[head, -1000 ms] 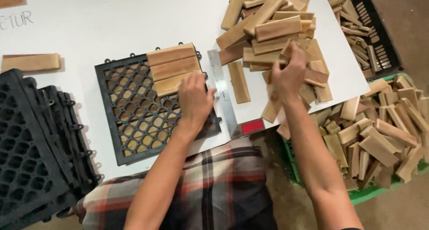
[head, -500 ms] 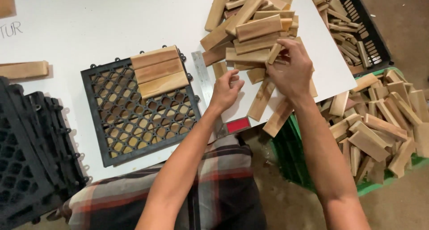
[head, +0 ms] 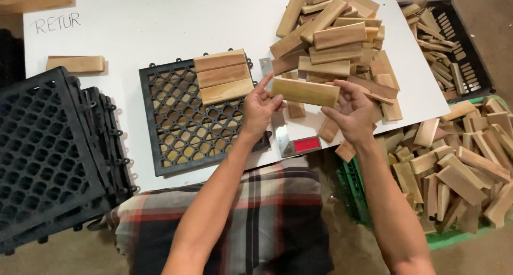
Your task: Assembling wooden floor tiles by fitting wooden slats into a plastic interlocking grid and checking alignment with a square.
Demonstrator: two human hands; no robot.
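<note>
Both hands hold one light wooden slat level above the white table's front edge. My left hand grips its left end with the index finger raised; my right hand grips its right end. To the left lies a black plastic grid tile with three wooden slats set side by side across its top right corner. A loose pile of wooden slats lies on the table just behind the hands.
A stack of black grid tiles leans at the left. A single slat lies at far left on the white table. A green crate of slats stands at the right, with a black crate behind it. A metal square with a red handle lies on the table.
My left hand left the grid tile and came right. My right hand lifted a slat off the pile, and both hands now hold it toward me.
</note>
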